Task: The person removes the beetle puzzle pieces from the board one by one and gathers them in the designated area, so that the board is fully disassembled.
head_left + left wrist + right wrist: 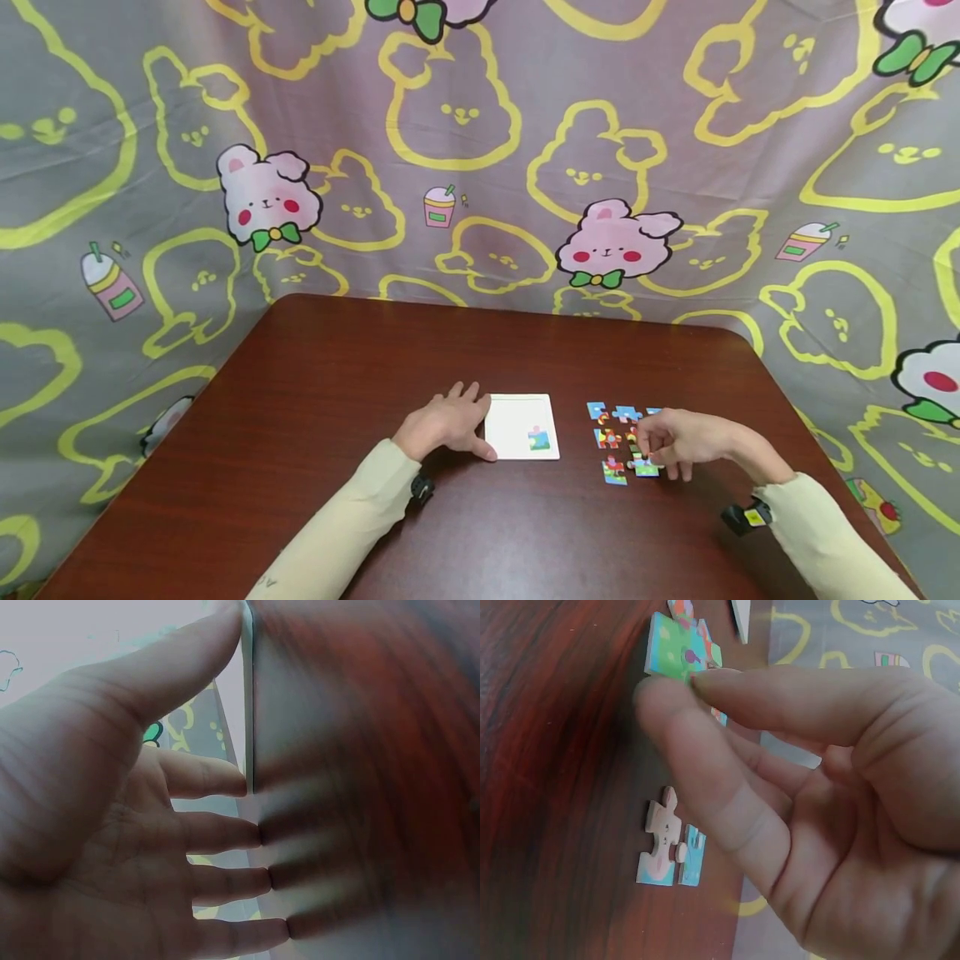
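A white square puzzle tray point(513, 425) lies on the table, with one puzzle piece point(538, 440) in its front right corner. My left hand point(448, 419) rests at the tray's left side, fingers spread; the thumb and index fingertip touch the tray's edge point(250, 712). To the right of the tray, my right hand point(693, 442) pinches a green and blue puzzle piece point(671, 649) between thumb and index finger at its edge. Whether that piece is lifted is hard to tell. Other puzzle pieces point(607, 437) lie around it, some hidden under the hand.
Several pieces stand in loose rows, including a blue one point(597, 411) at the back and one point(614, 473) at the front. A pink piece point(660, 836) lies beside the right hand. The brown table point(360, 358) meets a patterned cloth point(465, 233) behind.
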Motion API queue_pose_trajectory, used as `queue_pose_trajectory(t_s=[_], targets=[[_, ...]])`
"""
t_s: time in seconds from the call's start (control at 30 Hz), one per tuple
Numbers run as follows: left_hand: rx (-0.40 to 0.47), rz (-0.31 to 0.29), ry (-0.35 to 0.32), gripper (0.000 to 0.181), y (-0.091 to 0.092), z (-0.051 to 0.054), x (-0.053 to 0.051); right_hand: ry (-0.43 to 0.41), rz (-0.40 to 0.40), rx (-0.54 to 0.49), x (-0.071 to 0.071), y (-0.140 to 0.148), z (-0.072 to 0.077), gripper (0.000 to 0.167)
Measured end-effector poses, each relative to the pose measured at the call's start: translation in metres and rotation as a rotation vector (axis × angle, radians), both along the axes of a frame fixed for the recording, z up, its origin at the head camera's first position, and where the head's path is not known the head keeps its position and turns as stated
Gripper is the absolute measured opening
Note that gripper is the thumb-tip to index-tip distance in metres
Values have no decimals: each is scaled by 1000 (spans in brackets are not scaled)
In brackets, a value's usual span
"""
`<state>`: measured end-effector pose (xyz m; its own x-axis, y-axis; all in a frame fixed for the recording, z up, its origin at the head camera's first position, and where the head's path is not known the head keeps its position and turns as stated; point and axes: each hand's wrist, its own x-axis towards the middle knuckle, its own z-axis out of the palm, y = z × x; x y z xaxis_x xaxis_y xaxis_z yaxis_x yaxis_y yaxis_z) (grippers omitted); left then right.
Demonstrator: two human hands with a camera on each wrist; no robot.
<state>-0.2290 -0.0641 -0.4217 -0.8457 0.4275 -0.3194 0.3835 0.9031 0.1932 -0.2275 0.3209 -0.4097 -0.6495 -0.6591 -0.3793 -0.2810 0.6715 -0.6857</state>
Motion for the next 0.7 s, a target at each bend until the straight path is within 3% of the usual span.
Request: queue_pose_trajectory(t_s=[0.3, 0.7], targets=[[10, 2, 5, 97, 0, -1, -1, -20, -18, -3, 0, -2, -6, 11], [7, 8, -3, 98, 0, -2, -1, -22, -42, 78, 3, -6, -6, 13]])
